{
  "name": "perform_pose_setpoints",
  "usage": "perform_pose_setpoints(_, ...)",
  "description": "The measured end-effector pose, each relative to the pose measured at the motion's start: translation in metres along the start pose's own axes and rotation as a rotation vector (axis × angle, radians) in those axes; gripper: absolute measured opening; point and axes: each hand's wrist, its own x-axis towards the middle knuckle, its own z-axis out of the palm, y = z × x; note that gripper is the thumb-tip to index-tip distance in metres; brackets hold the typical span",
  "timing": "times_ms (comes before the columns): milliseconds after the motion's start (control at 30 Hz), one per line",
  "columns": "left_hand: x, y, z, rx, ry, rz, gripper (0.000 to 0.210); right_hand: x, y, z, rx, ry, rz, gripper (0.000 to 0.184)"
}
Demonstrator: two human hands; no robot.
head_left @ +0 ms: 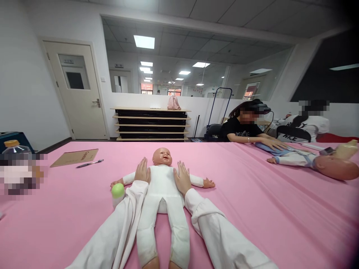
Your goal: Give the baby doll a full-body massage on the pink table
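Observation:
A baby doll (165,183) with a white cloth body lies on its back on the pink tablecloth (246,216), head away from me and arms spread. My left hand (143,171) rests at the doll's side near its shoulder, fingers stretched forward. On the other side, my right hand (182,177) lies against the doll's chest and shoulder, its fingers also straight. Neither hand grips anything. Beside my left forearm stands a small bottle with a green cap (118,190), partly hidden by my sleeve.
A brown notebook (74,157) and a pen (89,163) lie at the far left, near a bottle with an orange cap (17,148). To the right, a person in black (241,129) has hands on another baby doll (333,166); a pale bottle (347,150) stands beyond it.

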Motion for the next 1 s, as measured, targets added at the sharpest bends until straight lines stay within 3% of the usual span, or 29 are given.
perform_pose_setpoints(133, 0.004, 0.001, 0.011, -0.105, -0.144, -0.014, 0.062, 0.019, -0.006, 0.012, 0.03, -0.134, 0.075, 0.053)
perform_pose_setpoints(267, 0.005, -0.002, 0.02, 0.023, -0.318, -0.042, 0.05, 0.025, 0.001, 0.024, 0.001, -0.162, 0.074, 0.047)
perform_pose_setpoints(500, 0.003, -0.009, 0.015, 0.182, -0.253, -0.142, 0.047, 0.02, 0.026, 0.013, -0.173, -0.156, 0.057, 0.054)
perform_pose_setpoints(800, -0.021, -0.017, -0.006, 0.262, -0.134, -0.252, 0.046, 0.0, 0.059, 0.004, -0.409, 0.022, 0.054, 0.056)
perform_pose_setpoints(1000, -0.036, -0.019, -0.018, 0.313, -0.042, -0.39, 0.049, -0.015, 0.068, -0.011, -0.496, 0.059, 0.137, 0.054)
